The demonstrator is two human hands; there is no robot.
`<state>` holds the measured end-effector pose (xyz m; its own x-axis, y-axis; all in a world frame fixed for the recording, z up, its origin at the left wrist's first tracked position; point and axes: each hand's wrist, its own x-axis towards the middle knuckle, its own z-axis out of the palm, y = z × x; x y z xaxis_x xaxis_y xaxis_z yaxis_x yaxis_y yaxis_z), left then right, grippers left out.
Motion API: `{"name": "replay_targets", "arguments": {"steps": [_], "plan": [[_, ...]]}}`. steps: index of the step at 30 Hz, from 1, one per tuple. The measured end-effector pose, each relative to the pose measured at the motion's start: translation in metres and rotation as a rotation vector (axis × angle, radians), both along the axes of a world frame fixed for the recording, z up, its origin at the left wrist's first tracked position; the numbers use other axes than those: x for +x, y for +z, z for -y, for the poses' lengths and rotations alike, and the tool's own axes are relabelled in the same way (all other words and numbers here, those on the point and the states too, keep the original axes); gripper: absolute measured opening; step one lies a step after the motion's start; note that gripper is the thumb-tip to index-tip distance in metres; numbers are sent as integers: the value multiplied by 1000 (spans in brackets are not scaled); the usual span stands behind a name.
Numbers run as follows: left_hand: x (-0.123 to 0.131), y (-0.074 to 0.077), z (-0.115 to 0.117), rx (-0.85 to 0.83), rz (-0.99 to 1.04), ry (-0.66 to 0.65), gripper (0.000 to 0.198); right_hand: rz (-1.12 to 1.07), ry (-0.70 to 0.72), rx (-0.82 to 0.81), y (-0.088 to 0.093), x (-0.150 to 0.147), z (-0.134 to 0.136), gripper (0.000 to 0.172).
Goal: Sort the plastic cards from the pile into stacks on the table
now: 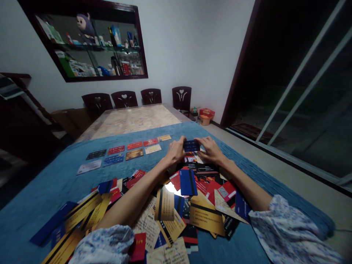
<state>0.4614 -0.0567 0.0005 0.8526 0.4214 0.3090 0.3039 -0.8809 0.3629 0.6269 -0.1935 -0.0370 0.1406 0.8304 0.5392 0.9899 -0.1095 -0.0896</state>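
Between my two hands a dark blue bank card (191,146) is held up by its short edges. My left hand (176,149) grips its left end, and my right hand (208,147) has the right end between thumb and fingers. Below and around my forearms spreads a loose heap of cards, among them a blue card (188,182), a gold card (206,215) and a red card (138,246). Beyond my left arm, two rows of cards lie face up, including a black card (96,154), a brown-gold card (134,154) and a white card (89,167).
A blue cloth (68,185) covers the near part of the table; its far part shows a marble-like top (134,119). Several dark chairs (182,98) stand along the far wall. A wall shelf (90,46) holds bottles and a plush toy. Glass doors (297,84) are at right.
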Motion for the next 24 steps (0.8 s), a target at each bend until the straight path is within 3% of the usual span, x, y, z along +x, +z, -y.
{"name": "replay_targets", "arguments": {"steps": [14,24], "plan": [[-19,15,4,173,-139,-24,47,126,21,-10,9,-3,1,54],[-47,20,5,218,-192,-21,44,132,89,-144,19,-17,-3,54]]}}
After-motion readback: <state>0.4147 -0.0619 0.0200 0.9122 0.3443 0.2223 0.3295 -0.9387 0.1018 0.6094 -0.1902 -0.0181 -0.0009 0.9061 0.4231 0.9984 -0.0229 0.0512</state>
